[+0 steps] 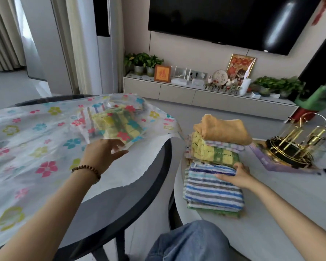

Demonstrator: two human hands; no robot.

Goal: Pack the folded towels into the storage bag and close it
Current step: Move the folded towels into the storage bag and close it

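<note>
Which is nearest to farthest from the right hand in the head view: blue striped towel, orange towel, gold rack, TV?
From the right hand:
1. Blue striped towel: under the fingers, on the near stack.
2. Orange towel: top of the far stack, just beyond the hand.
3. Gold rack: farther off to the right, on the same table.
4. TV: on the wall across the room.

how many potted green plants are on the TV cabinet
4 visible: two in small pots at the cabinet's left end, two at its right end; more may hide behind the dark object there.
</note>
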